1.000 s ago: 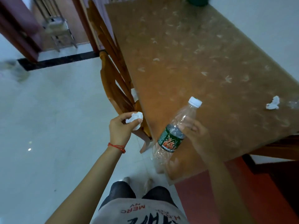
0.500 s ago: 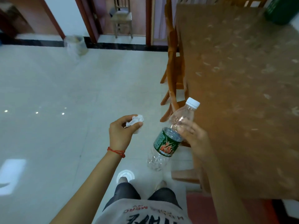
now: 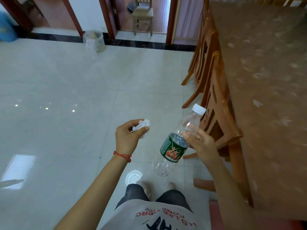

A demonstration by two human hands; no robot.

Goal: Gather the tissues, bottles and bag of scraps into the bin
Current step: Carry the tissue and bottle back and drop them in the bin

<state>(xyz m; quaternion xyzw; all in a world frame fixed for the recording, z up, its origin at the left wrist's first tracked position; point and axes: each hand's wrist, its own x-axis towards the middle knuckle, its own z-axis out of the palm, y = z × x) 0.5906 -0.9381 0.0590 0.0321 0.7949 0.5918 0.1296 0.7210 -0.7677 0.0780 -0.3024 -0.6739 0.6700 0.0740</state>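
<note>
Two full grips: crumpled white tissue (image 3: pixel 142 126) in left hand (image 3: pixel 127 138), clear green-labelled white-capped bottle (image 3: pixel 176 143) in right hand (image 3: pixel 201 143).

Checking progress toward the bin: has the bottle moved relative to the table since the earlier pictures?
Yes. The bottle, held in the right hand, has come off the table edge and is now over the floor beside the chairs.

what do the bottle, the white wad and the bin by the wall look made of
Bottle: clear thin plastic, since the floor shows through it, with a glossy green printed label and a white plastic cap. Wad, pinched in the left hand: soft white tissue paper, crumpled and matt. Bin: see-through, probably plastic or lined with a clear bag; too blurred to say which.
</note>
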